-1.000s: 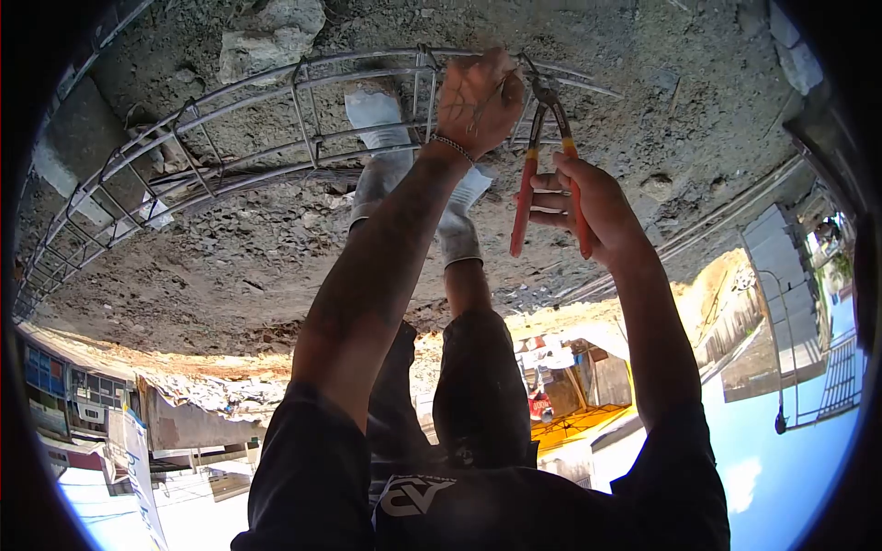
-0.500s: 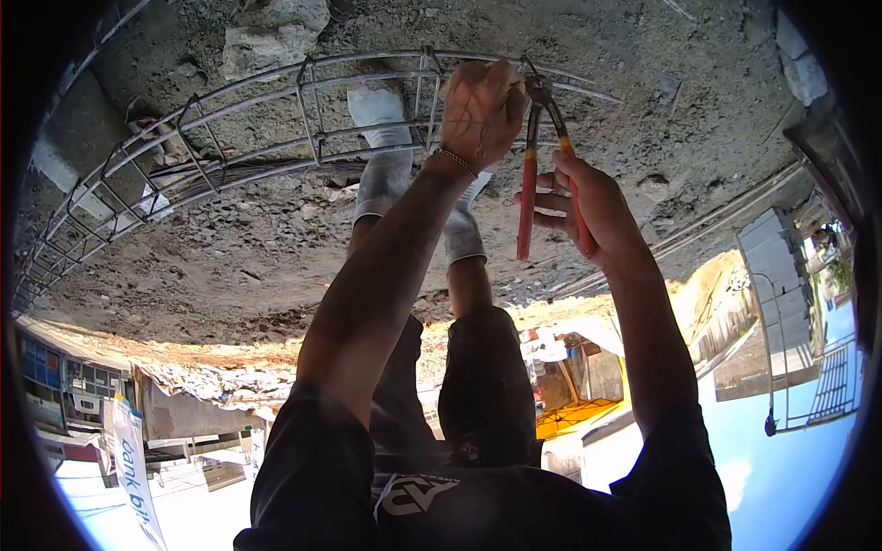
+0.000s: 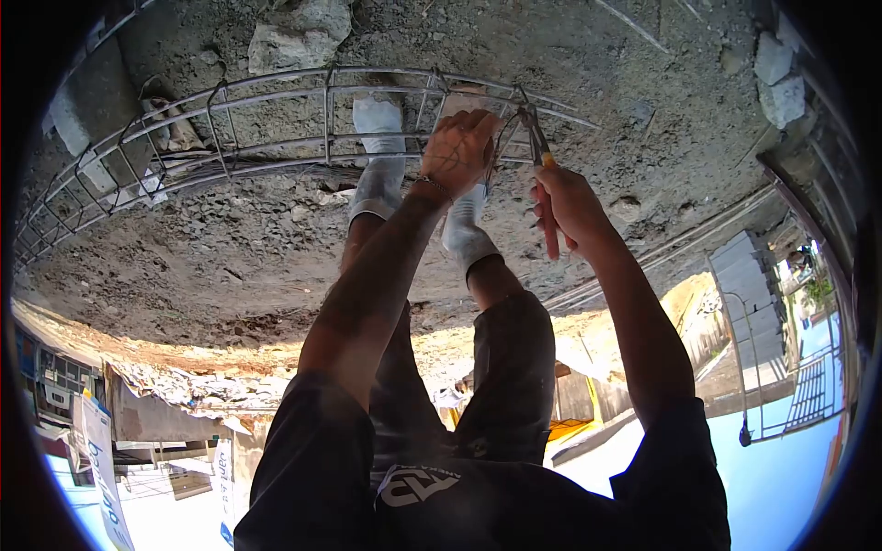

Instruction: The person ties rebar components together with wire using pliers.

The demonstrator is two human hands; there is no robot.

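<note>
My right hand [image 3: 571, 209] is wrapped round the handles of pincers [image 3: 549, 163] with red and yellow grips, the handles close together. Their jaws meet the rebar cage [image 3: 328, 119] at a stirrup near its right end. Just left of the pincers, my left hand [image 3: 457, 151] is closed, its fingers curled beside the cage. Thin tie wire [image 3: 499, 147] loops out between this hand and the pincers and seems held in the fingers. The fingertips are partly hidden.
My boots [image 3: 378, 129] stand on rough, gravelly ground [image 3: 248, 266] beside the cage. A concrete chunk [image 3: 299, 44] lies beyond it, and broken blocks [image 3: 783, 87] lie at the right. Thin rods run along the ground at right.
My left hand has drawn back from the stirrup, towards me and to the left. The pincer handles, spread before, are now squeezed together, and the wire loop has come into view.
</note>
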